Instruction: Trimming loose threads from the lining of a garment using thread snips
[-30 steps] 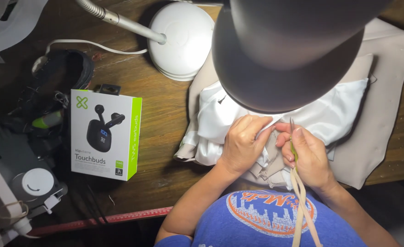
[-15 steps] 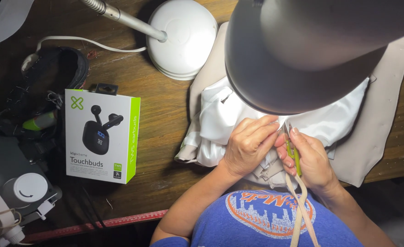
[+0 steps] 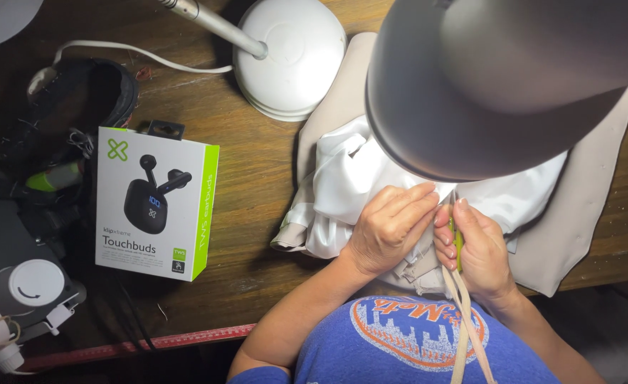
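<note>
The fingers (image 3: pixel 443 220) of the right hand (image 3: pixel 479 249) are pinching shut around a slim yellow-green tool (image 3: pixel 457 242), gripping it low, like a pen, probably so that its tip can be steered finely; the tip itself is lost under the lamp shade, so I cannot tell what kind of tool it is. Two pale beige fabric straps (image 3: pixel 465 320) are trailing from beneath this hand down over the person's blue printed T-shirt (image 3: pixel 406 341).

The left hand (image 3: pixel 388 227), just left of the tool, is lying with its fingers (image 3: pixel 417 203) curled and pressing down on the crumpled white glossy cloth (image 3: pixel 349 185), seemingly pinning and tensioning the spot being worked; the fingers are closing on a fold rather than lifting it. The cloth is smooth and shiny, bunching into soft ridges. Beneath it, a matte beige fabric panel (image 3: pixel 584 213) is spreading out flat, wider than the cloth, to the right of the tool.

Above the tool, a rounded grey metal lamp shade (image 3: pixel 499 78) is hanging close, throwing light on the work. Its white domed base (image 3: pixel 289 57) and white cord (image 3: pixel 129 51) are sitting up and left of the tool on the dark wooden surface (image 3: pixel 250 163). Farther left, a white-and-green cardboard earbuds box (image 3: pixel 154 203) is lying flat, and a red measuring strip (image 3: pixel 143 345) is running along the near edge.
</note>
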